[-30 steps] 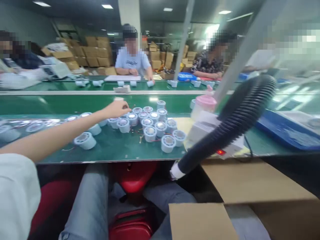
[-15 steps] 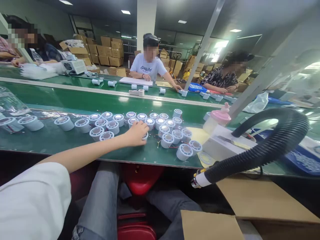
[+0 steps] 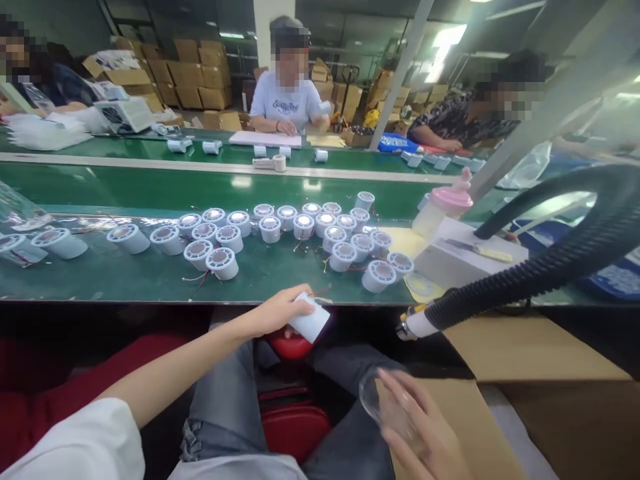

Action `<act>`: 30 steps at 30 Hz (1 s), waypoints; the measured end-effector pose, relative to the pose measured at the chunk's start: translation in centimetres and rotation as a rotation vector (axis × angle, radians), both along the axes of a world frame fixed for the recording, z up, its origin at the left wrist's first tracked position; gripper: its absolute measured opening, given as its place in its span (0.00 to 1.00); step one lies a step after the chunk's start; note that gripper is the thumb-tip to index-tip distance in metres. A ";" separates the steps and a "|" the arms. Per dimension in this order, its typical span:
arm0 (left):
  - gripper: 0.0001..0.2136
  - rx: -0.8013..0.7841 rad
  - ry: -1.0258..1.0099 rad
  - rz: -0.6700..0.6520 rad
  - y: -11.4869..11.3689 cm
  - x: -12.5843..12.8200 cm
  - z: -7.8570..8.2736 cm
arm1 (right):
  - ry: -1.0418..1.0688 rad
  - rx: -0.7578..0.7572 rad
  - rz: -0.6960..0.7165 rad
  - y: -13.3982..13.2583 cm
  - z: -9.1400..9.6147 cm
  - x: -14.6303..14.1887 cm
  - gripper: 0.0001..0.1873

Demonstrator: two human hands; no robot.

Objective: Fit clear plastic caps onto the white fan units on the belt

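Note:
My left hand (image 3: 286, 309) is closed around a white cylindrical fan housing (image 3: 311, 320), tilted, just in front of the bench edge above my lap. Thin wires show at its upper end. At the lower right, my right hand (image 3: 425, 430) grips a clear round plastic piece (image 3: 370, 399), partly hidden by the fingers and blurred. Several more white fan housings (image 3: 271, 230) stand on the green bench (image 3: 270, 277) beyond my left hand, round slotted ends up, with loose red and black wires among them.
A black flexible hose (image 3: 525, 267) with a metal nozzle arches over the right side. An open cardboard box (image 3: 540, 347) sits below it. A pink-lidded bottle (image 3: 450, 200) and a white box (image 3: 470, 250) stand on the bench. Co-workers sit across the conveyor (image 3: 175, 183).
My left hand has lifted a fan housing from the group and drawn it toward my lap. My right hand has come into view with the clear piece. The view has tilted down.

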State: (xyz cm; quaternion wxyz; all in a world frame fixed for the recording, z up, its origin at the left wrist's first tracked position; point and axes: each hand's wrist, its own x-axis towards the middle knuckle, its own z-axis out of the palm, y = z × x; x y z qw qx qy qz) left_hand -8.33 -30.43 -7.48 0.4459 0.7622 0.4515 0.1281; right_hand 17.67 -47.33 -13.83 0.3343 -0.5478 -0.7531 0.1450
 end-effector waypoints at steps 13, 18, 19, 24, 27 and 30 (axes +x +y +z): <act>0.10 -0.075 -0.089 -0.373 -4.9 2.7 -0.7 | -0.091 -0.199 0.004 2.8 3.0 -4.5 0.10; 0.13 0.093 -0.161 -0.273 -6.0 2.9 -1.2 | 0.244 -0.357 0.025 2.5 3.9 -4.1 0.04; 0.17 0.085 -0.205 -0.242 -6.2 2.9 -1.5 | 0.294 -0.361 0.008 2.4 4.2 -4.1 0.05; 0.30 0.165 -0.328 -0.243 -6.2 2.6 -3.6 | 0.536 -0.375 -0.134 2.2 4.9 -4.0 0.13; 0.31 0.140 -0.380 -0.350 -6.1 2.5 -4.2 | 0.714 -0.429 -0.209 2.2 4.7 -3.8 0.15; 0.32 -0.038 -0.445 -0.360 -6.3 2.4 -4.1 | 0.895 -0.512 -0.237 2.2 4.3 -3.5 0.16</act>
